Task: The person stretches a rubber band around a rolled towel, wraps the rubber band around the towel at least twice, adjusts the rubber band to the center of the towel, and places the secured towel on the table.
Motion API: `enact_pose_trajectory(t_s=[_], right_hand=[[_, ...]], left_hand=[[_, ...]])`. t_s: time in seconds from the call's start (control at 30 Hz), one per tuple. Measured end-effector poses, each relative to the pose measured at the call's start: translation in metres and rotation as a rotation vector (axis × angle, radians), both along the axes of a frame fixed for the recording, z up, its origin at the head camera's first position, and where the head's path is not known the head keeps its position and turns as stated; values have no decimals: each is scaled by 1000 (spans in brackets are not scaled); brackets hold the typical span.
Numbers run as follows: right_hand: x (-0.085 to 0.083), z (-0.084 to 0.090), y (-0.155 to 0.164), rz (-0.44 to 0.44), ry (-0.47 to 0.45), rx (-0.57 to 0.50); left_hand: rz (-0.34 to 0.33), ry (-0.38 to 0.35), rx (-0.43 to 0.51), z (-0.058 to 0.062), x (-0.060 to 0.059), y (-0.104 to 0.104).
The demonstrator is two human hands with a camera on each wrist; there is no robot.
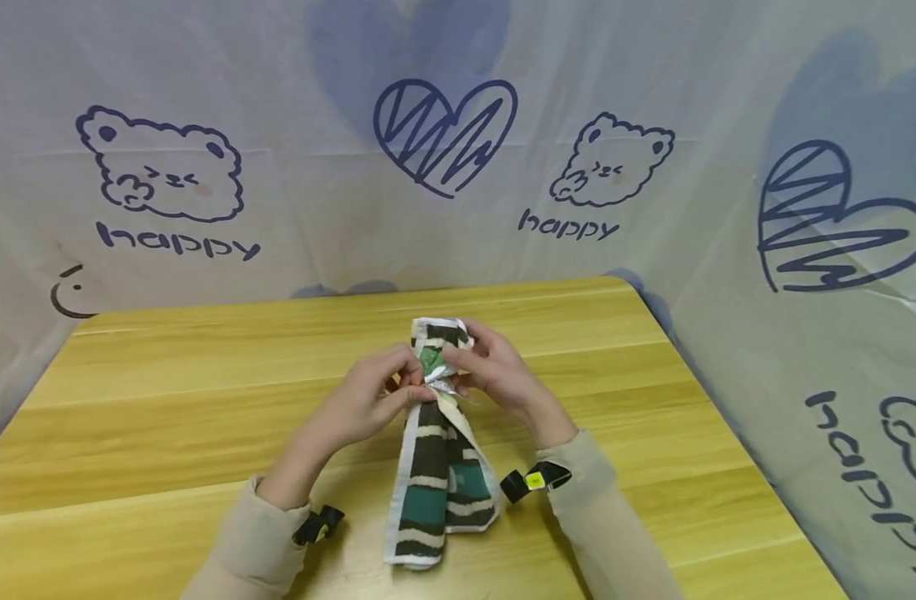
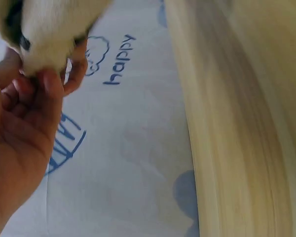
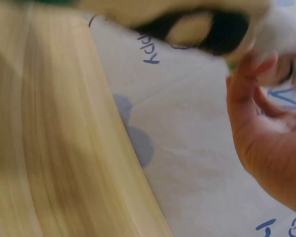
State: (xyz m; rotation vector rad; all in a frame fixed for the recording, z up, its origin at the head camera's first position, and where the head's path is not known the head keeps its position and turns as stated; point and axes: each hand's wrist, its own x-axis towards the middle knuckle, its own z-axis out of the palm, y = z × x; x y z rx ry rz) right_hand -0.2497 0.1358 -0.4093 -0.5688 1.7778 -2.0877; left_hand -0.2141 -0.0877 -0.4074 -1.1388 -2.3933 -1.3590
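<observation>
A striped cloth [image 1: 423,508] in dark brown, cream and green with a white border is gathered at a narrow waist, its lower half fanning out in two flaps toward me. A whitish, shiny band [image 1: 440,383] crosses the waist. From the left, my left hand [image 1: 367,396] pinches the cloth at this waist between thumb and fingers. My right hand [image 1: 503,375] grips the upper part from the right, thumb over the front. In the left wrist view the cloth's cream underside [image 2: 52,37] rises above the fingertips. The right wrist view shows fingers curled at the gathered part.
The cloth is over a wood-grain table [image 1: 202,433]. Behind it and along the right hangs a pale curtain [image 1: 307,192] printed with bears, hearts and "happy". Black straps with small devices [image 1: 534,481] sit at both sleeve cuffs.
</observation>
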Motion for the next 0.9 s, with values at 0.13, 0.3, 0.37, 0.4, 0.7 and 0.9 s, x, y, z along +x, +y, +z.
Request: enact_pose_trajectory(t_s=[0.13,0.3,0.37,0.4,0.7,0.9], right_hand=[[1,2,4,94,20,-16],[5,4,-3,-71,32,61],[6,5,-8,-158,42,94],[6,4,-10,-196,48,104],[2,-4,-14,-380,21,17],[2,-2,-12,-409,74,80]], left_hand=[[-84,-154,76,4,0,-5],[-48,-132,20,4,0,-3],[-12,-78,-1,2,0,-1],[2,-49,-7,2,0,1],[87,231,-133,-9,3,16],[159,-24,-68,-9,4,15]])
